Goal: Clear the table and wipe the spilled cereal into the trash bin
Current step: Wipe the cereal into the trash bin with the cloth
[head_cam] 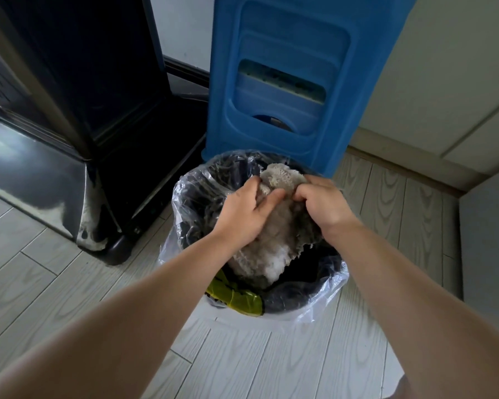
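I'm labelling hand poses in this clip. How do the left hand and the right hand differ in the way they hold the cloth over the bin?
The left hand lies fairly flat, back up, fingers stretched across the cloth; the right hand is curled into a tighter fist, bunching it. The left hand grips the cloth's left side, the right hand its right side. Both are closed on the same grey cloth, above the lined trash bin.

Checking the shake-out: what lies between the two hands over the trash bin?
In the head view, only the bunched grey cloth lies between the left hand and right hand; both grip it above the lined trash bin.
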A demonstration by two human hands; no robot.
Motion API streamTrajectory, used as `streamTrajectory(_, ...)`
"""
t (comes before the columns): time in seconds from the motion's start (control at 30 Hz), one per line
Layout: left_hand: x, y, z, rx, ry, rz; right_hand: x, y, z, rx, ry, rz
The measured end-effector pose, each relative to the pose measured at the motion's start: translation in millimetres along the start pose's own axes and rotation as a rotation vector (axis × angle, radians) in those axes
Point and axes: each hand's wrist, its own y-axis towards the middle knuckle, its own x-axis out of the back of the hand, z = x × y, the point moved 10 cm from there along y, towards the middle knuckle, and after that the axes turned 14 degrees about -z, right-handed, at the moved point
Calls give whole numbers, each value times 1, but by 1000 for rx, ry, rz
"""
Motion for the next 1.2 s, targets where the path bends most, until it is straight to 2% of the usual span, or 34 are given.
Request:
streamTrajectory(0.1,7,0,0,8,-3,-37,16,8,-6,-36,6,-93)
streamTrajectory(0.2,16,5,7,206,-149,-61,26,11,-11,-75,65,-128)
streamTrajectory(0.3,10,5,4,345,-302,110,15,6,-6,-52,127,-28)
streamTrajectory(0.37,5,5,3,354,-296,185,4,1,-1,25,37,6)
streamTrajectory(0.47,2,4,14,431,-260,177,0,1,3,184,-204,-52)
streamTrajectory(0.57,4,2,19,504,-277,163,8,-8,22,310,-98,-146)
streamTrajectory(0.63,9,2,19,573,-388,134,-9,-25,36,427,-75,-40)
streamTrajectory(0.7,8,1,22,662,-510,119,-33,-37,34,534,-254,56)
streamTrajectory(0.73,7,1,24,681,-538,105,-38,-39,29,577,-371,50)
streamTrajectory(0.83,12,3,27,653,-486,17,-35,-38,28,659,-649,-39)
streamTrajectory(0.97,19,4,26,631,-469,-34,-30,-39,34,764,-670,-84)
streamTrajectory(1.0,21,6,26,647,-509,-45,-28,-34,29,749,-662,-80)
streamTrajectory(1.1,35,12,32,716,-602,-115,-13,-13,4,551,-718,-6)
streamTrajectory(1.2,41,13,32,761,-630,-113,2,-5,2,419,-574,-28)
